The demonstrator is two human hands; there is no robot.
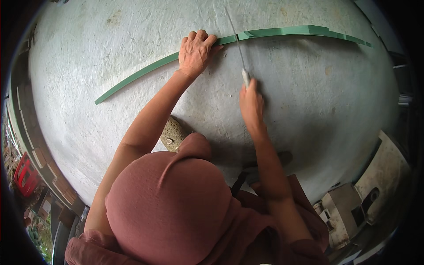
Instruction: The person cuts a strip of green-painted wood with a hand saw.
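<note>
**Blade laid across a long green strip on the floor**

From where I stand, the green strip (265, 32) lies bowed across the grey floor (145, 26), beyond the person's head and running well out to both sides. The left hand (195, 52) is on it just left of its middle, gripping it from above with the fingers bent over the far edge. The right hand (252, 106) is closed around the pale handle (246, 76) of a long thin-bladed tool (241, 57), whose blade crosses the strip just right of the left hand and points away from the body. How deep the edge sits, I can't tell. A speckled, yellowish shoe (172, 134) shows beside the reddish-brown head covering (168, 207). Off to the left stands a red chair (25, 174).
</note>
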